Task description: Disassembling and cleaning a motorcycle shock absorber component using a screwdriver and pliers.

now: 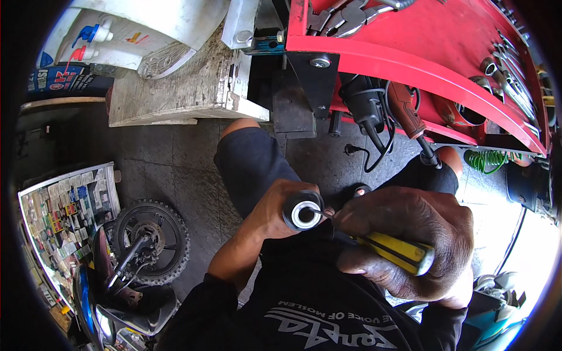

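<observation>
My left hand [275, 210] is wrapped around an upright dark cylindrical part [291, 200], whose open top shows a pale inner ring [306, 217]. My right hand [418, 234] grips a screwdriver with a yellow and black handle [392, 251]. Its thin shaft [326, 214] reaches left to the rim of that opening, where the exact contact of the tip is too small to make out. Both hands are over my lap, between my knees.
Ahead are a red tool cart [427, 64] with pliers, wrenches and corded power tools, and a worn wooden box [164, 99] under a white container [164, 29]. Left are a motorbike wheel [167, 260] and a sticker-covered board [64, 222]. A green coiled hose [486, 161] hangs right.
</observation>
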The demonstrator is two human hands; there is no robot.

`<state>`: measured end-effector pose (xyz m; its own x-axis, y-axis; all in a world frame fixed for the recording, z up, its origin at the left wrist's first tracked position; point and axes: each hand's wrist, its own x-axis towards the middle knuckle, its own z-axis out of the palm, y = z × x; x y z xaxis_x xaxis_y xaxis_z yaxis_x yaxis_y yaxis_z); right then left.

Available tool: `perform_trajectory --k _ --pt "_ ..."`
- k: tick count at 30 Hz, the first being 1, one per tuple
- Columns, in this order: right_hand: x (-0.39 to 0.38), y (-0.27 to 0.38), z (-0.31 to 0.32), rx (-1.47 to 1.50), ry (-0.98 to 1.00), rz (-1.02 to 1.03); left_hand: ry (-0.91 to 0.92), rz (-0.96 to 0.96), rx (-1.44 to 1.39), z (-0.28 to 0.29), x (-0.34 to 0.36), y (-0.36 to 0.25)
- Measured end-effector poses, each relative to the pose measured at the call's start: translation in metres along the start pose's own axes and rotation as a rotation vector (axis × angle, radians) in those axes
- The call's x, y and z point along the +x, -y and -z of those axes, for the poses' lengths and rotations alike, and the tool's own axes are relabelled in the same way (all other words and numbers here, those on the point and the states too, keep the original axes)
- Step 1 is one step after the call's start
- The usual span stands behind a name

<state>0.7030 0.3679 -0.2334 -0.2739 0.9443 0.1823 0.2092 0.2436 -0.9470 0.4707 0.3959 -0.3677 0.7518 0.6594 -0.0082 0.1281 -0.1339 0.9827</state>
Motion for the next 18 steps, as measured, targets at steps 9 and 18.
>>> perform_trajectory --k 9,18 --pt "0.0080 0.0082 0.0026 0.038 0.111 -0.011 -0.015 0.011 -0.001 -0.0013 -0.0036 -0.0010" --pt "0.0025 0.0079 0.0009 0.016 0.065 -0.031 -0.044 -0.043 -0.006 -0.0012 0.0004 0.0011"
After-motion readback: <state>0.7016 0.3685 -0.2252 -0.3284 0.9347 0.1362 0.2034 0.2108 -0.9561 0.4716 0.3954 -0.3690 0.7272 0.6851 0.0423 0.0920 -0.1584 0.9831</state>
